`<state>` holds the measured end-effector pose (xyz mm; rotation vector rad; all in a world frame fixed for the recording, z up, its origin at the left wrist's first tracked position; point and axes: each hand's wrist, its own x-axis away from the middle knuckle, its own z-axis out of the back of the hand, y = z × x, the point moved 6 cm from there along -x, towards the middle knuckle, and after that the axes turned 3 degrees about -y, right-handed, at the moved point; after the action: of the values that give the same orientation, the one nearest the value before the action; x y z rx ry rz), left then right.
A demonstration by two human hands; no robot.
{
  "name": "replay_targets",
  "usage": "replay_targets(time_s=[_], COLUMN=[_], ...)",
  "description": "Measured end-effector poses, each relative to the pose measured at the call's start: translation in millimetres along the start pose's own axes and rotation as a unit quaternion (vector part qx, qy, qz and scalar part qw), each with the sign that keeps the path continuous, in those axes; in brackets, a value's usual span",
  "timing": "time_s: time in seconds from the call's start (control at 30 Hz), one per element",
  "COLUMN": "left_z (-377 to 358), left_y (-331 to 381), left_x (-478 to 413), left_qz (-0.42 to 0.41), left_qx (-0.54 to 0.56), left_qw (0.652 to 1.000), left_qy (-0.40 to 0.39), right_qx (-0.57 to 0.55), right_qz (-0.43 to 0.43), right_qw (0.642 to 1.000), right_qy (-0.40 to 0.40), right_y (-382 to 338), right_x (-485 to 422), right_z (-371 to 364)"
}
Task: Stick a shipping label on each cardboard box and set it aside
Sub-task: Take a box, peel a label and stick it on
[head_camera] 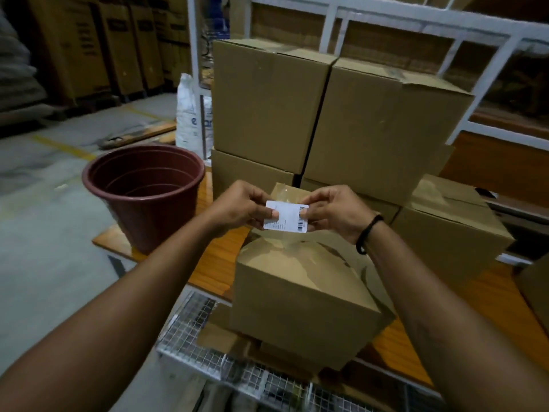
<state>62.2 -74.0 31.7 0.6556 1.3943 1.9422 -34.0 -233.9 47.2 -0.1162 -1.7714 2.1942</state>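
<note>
1. Watching from my remote station, I took the near cardboard box (300, 292) as my landmark. It stood on the wooden tabletop (214, 263) with its taped top facing up, so this face was ready to receive a label.
2. The shipping label (286, 217) was in the air just above the far part of this box's top. As far as I could judge, it was not yet touching the cardboard.
3. The left hand (246, 208) pinched the label's left edge between thumb and fingers, and the right hand (335, 215) pinched the right edge in the same way. I judged that this two-sided grip served to keep the small sheet flat or to peel its backing, but I could not tell which.
4. Behind the landmark box rose the stacked boxes (267, 105), and to its right stood a side box (451, 230). I saw no label on their visible faces, so I judged that much of the task remained.
5. To the left of the landmark box a brown bucket (142, 191) stood near the tabletop's corner. Perhaps it was there for waste backing paper, but that was only my guess.
</note>
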Motion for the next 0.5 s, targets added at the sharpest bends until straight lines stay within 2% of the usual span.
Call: replay_targets(time_s=[0.1,0.13,0.17,0.27,0.33,0.4,0.5], left_z=[38,58,80,147,178,196,202], left_y=[-8,-12,-18,-46,-74,-101,-128], left_x=[7,11,17,40,52,58,59], left_qz=[-0.016,-0.031,-0.039,-0.017,0.009,0.049,0.042], left_qx=[0.011,-0.019,-0.083,-0.286,-0.335,-0.390,-0.414], left_qw=[0.998,0.994,0.985,0.924,0.905,0.889,0.891], left_qy=[0.065,0.103,0.145,0.252,0.264,0.235,0.181], right_qx=[-0.035,-0.055,-0.076,-0.146,-0.167,-0.159,-0.104], right_qz=[-0.007,-0.013,-0.021,-0.036,-0.036,-0.041,-0.052], right_qw=[0.999,0.998,0.997,0.988,0.985,0.986,0.993], right_qy=[0.003,0.009,0.018,0.032,0.036,0.026,-0.001], right_y=[-10,-13,-14,-21,-29,-35,-40], right_x=[-21,-28,-37,-72,-98,-124,-162], right_z=[-25,-33,-39,-69,-96,-131,-184])
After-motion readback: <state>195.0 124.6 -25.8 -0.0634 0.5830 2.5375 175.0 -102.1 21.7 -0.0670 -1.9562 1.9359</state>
